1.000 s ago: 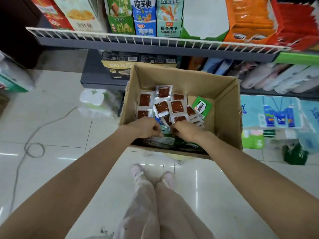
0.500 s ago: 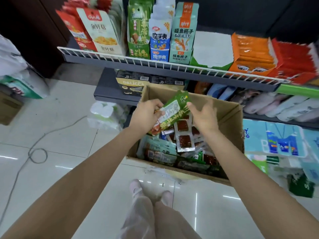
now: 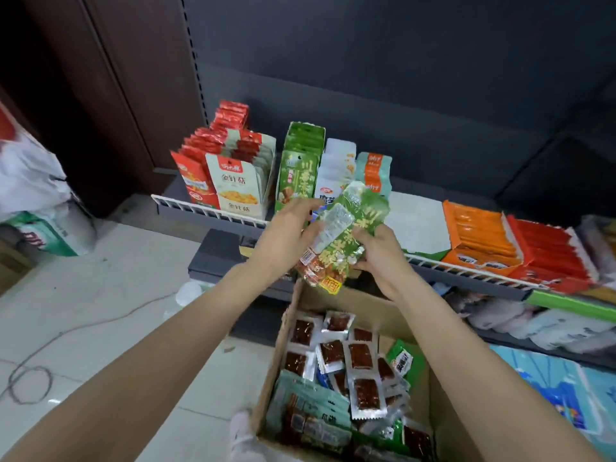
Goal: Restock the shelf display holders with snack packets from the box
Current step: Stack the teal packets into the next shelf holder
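Note:
Both hands hold a small stack of green snack packets [image 3: 343, 235] in the air, just in front of the shelf. My left hand [image 3: 286, 238] grips the stack's left side and my right hand [image 3: 380, 251] grips its right side. The cardboard box [image 3: 436, 395] sits on the floor below, with several silver-and-red sachets and green packets inside. A green display holder [image 3: 300, 161] stands on the wire-edged shelf [image 3: 213, 211] right behind the held packets, partly filled.
Red and white packet holders [image 3: 230, 175] stand left of the green one, a teal holder [image 3: 373, 171] to its right. Orange and red boxes [image 3: 520, 248] fill the shelf's right. White bags [image 3: 36, 208] sit at the left; a cable [image 3: 30, 381] lies on the tiled floor.
Both hands rose out of the box with the green packets and moved up toward the shelf. My view tilted up, so the box now lies lower in the picture.

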The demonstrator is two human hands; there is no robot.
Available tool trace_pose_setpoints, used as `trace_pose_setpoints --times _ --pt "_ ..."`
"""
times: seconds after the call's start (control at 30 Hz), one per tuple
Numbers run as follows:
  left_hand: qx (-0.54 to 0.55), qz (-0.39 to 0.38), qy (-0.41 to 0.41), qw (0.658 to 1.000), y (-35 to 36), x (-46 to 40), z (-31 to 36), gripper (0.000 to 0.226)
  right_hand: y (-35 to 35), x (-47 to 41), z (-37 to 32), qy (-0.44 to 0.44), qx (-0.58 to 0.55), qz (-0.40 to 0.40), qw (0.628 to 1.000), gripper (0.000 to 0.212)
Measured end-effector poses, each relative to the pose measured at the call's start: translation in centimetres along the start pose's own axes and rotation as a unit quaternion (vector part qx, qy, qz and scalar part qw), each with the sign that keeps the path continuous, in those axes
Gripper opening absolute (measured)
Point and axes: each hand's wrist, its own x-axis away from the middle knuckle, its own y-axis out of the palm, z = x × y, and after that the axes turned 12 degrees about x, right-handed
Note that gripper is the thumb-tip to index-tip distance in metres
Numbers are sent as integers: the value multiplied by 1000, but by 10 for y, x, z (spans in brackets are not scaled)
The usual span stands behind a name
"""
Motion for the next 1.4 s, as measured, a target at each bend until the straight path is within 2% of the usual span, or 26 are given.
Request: trace_pose_setpoints --times 0.1,0.23,0.33,0.43,0.5,0.57,0.6,0.67,0.77,0.87,0.93,1.03,1.1,1.2,1.27,1.33,1.4 --pt "-7 -22 -64 998 -29 -49 -11 49 18 -27 -33 -66 13 -1 998 13" --pt "28 -13 -74 997 -61 -100 -32 25 40 -65 -72 -79 -25 41 996 11" --pt "36 7 -83 996 -75 -127 -49 30 50 -90 -89 -70 -38 83 993 5" --pt "17 38 -90 995 -79 -145 -55 27 53 -110 -96 -56 -46 139 988 14" --pt "17 89 -91 992 -83 -153 -56 20 49 -120 -97 -50 -43 181 981 25" --pt "20 132 -74 988 -85 -157 -56 19 46 -127 -95 -45 -35 204 977 24" --pt "6 127 -58 990 -84 -157 -53 17 46 -130 -95 -42 -27 201 978 23" --pt "-74 69 -8 995 -73 -154 -46 13 51 -131 -100 -52 -21 156 986 18" --pt "-165 2 32 986 -54 -146 -42 34 59 -129 -110 -71 -69 103 990 26" --pt "-111 -62 29 991 -51 -144 -55 53 59 -127 -110 -74 -104 55 990 36" --pt "-43 -103 13 994 -54 -144 -63 54 60 -128 -108 -93 -41 42 994 36" --pt "79 -130 -35 988 -67 -148 -65 48 63 -140 -103 -97 70 107 987 21" --pt "94 -98 -45 990 -75 -156 -67 46 62 -149 -101 -75 98 121 985 20" --pt "25 -13 -3 1000 -85 -170 -69 70 62 -153 -106 -92 147 76 982 18" --pt "-70 -18 22 997 -88 -178 -69 86 63 -157 -108 -96 166 36 981 20" --pt "-160 -51 29 985 -92 -185 -71 76 62 -162 -106 -99 191 17 976 20" --pt "-202 -90 29 975 -94 -190 -73 48 61 -166 -105 -106 236 18 966 19"
